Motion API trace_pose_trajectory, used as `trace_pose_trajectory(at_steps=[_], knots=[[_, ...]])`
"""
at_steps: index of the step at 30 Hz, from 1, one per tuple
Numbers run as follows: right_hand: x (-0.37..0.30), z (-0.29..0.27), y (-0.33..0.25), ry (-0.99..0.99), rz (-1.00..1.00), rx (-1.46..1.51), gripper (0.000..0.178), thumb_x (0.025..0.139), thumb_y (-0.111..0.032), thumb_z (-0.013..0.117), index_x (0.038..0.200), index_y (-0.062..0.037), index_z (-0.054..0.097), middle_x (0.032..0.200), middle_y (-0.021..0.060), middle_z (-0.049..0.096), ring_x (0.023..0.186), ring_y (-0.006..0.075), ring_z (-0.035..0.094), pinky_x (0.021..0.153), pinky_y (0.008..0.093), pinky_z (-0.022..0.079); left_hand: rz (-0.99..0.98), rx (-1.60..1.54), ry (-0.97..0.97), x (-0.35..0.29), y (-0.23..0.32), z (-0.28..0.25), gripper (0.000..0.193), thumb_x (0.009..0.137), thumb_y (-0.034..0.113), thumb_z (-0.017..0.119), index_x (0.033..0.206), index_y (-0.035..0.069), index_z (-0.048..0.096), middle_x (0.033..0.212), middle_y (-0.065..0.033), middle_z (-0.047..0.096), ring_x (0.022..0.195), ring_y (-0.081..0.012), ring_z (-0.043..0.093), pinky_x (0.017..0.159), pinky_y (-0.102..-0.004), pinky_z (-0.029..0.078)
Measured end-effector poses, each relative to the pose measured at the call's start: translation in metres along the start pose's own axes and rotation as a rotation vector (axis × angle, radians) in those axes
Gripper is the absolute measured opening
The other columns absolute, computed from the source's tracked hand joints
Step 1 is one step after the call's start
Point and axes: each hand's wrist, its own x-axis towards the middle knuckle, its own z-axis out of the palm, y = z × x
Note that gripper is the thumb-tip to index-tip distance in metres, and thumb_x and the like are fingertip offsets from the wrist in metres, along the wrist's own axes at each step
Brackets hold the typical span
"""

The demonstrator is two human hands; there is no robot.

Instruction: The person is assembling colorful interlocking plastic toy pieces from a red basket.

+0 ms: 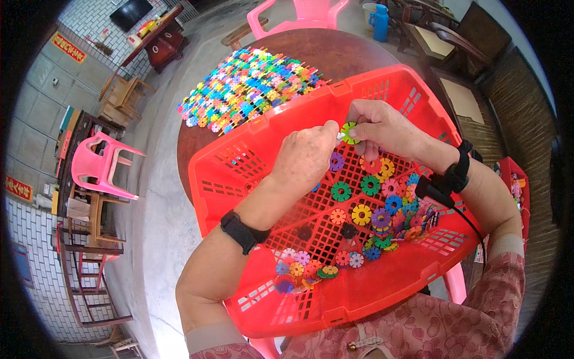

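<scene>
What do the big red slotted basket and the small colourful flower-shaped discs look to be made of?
The red slotted basket looks like moulded plastic: even glossy colour, regular cut-out slots. The flower-shaped discs also seem plastic: bright solid colours, identical notched shapes, slight sheen. The left hand and right hand pinch a green one.

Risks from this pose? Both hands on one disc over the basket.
1. The green disc is pinched only at fingertips between the left hand and right hand; a slip would likely drop it among the loose discs, hard to find again.
2. The red basket sits tilted, overhanging the round table toward the lap; it might slide.
3. The assembled mat lies close behind the basket and could get nudged.
</scene>
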Motion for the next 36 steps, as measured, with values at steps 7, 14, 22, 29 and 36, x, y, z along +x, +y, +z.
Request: trace_pose_trajectory(at_steps=[7, 14, 22, 29, 36], knots=[[-0.004, 0.009, -0.003, -0.031, -0.009, 0.006, 0.008, 0.085, -0.008, 0.054, 0.086, -0.0002, 0.052, 0.065, 0.009, 0.06, 0.05, 0.0152, 0.06, 0.044, 0.0258, 0.048, 0.009, 0.077, 0.003, -0.005, 0.006, -0.002, 0.014, 0.083, 0.009, 0.057, 0.082, 0.002, 0.045, 0.068, -0.0182, 0.057, 0.067, -0.0385, 0.06, 0.057, -0.047, 0.047], [0.004, 0.013, 0.012, -0.043, -0.064, 0.003, 0.009, 0.087, -0.008, 0.053, 0.088, 0.0, 0.052, 0.067, 0.009, 0.061, 0.054, 0.0157, 0.062, 0.046, 0.0257, 0.05, -0.088, -0.171, -0.077, 0.002, 0.001, -0.01, 0.04, 0.079, 0.014, 0.063, 0.111, 0.0, 0.043, 0.086, -0.025, 0.061, 0.086, -0.0423, 0.059, 0.071, -0.0484, 0.047], [0.002, 0.019, 0.019, -0.042, -0.005, 0.019, 0.021, 0.088, -0.02, 0.058, 0.098, -0.0018, 0.055, 0.074, 0.01, 0.064, 0.058, 0.0143, 0.063, 0.052, 0.0268, 0.051, 0.047, -0.046, -0.047, 0.004, -0.024, -0.008, 0.036, 0.082, 0.006, 0.057, 0.118, 0.008, 0.051, 0.081, -0.0232, 0.06, 0.078, -0.0377, 0.061, 0.065, -0.0447, 0.047], [-0.027, 0.059, 0.071, -0.412, -0.602, -1.084, 0.026, 0.08, -0.011, 0.056, 0.105, -0.0113, 0.056, 0.11, 0.01, 0.059, 0.091, 0.0292, 0.061, 0.07, 0.0373, 0.051, 0.014, 0.107, -0.011, 0.002, -0.04, 0.002, 0.03, 0.083, 0.005, 0.054, 0.112, 0.008, 0.052, 0.086, -0.0219, 0.061, 0.083, -0.0387, 0.059, 0.07, -0.0466, 0.047], [-0.036, 0.065, 0.093, -0.562, -0.916, -1.273, 0.031, 0.079, -0.015, 0.054, 0.11, -0.0145, 0.055, 0.12, 0.0058, 0.047, 0.112, 0.0244, 0.046, 0.084, 0.0353, 0.045, -0.247, -0.273, -0.137, 0.001, -0.035, 0.005, 0.036, 0.081, 0.007, 0.053, 0.117, 0.007, 0.051, 0.077, -0.0098, 0.06, 0.066, -0.0187, 0.059, 0.058, -0.0326, 0.047]])
